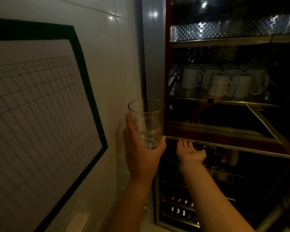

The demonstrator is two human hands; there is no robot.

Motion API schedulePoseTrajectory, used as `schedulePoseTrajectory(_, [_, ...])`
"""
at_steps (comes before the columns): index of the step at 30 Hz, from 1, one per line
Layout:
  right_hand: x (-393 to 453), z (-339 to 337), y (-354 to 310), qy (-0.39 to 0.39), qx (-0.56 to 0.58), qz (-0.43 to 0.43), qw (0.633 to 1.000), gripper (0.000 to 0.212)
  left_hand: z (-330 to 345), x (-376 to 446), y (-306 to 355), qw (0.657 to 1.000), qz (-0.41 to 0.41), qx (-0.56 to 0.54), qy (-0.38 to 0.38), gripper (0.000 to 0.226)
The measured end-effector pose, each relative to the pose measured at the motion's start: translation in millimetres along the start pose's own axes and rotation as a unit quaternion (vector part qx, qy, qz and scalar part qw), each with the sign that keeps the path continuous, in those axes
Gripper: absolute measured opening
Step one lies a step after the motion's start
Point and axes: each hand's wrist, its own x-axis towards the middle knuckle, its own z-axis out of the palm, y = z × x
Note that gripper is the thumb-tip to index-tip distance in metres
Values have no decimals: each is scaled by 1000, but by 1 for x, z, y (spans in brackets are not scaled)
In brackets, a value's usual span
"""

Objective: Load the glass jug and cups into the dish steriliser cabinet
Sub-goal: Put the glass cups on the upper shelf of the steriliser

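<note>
My left hand [141, 151] grips a clear glass cup [146, 121] upright from below, just left of the dish steriliser cabinet [157, 64]. My right hand [191, 152] reaches palm up under the bottom edge of the cabinet's upper glass door [224, 143], its fingertips hooked on that edge. Behind the glass, several white mugs [224, 81] stand on the middle shelf. No glass jug is in view.
A white tiled wall [107, 56] with a black-framed grid chart [40, 114] lies to the left. The lower compartment holds wire racks [177, 210] with dim metal items and pale crockery [231, 156]. A perforated metal shelf [208, 30] shines at the top.
</note>
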Motion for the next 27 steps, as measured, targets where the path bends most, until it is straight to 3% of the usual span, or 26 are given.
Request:
schedulePoseTrajectory(9, [-2,7,-1,8,-114,8,993,85,-1,6,-1,1000,19,-19,-8,112])
schedulePoseTrajectory(16, [-20,3,20,136,-234,-41,962,97,-4,15,-3,1000,20,-17,-2,114])
schedulePoseTrajectory(23, [-42,4,-5,64,-236,-36,969,71,-12,7,0,1000,15,-19,-2,115])
schedulePoseTrajectory(25, [-56,3,-6,97,-298,-59,948,59,-16,4,1,1000,15,-17,0,114])
schedulePoseTrajectory(27, [-73,7,-4,182,-375,-170,893,43,-21,1,2,1000,17,-15,0,115])
